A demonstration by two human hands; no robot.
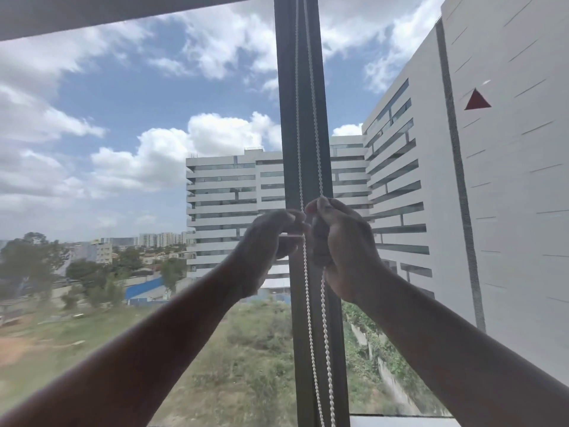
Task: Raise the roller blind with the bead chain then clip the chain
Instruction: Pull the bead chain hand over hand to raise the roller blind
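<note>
Blind near top; left hand and right hand each closed around bead chain strands; further pulling or clipping judged next.

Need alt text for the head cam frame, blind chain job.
Both hands grip a white bead chain hanging in front of a dark window mullion: left hand and right hand side by side. The roller blind edge sits near the top, with white buildings and cloudy sky outside.

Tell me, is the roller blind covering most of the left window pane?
No, the roller blind shows only as a grey band at the top edge, and the window pane below it gives an open view of sky and buildings.
</note>
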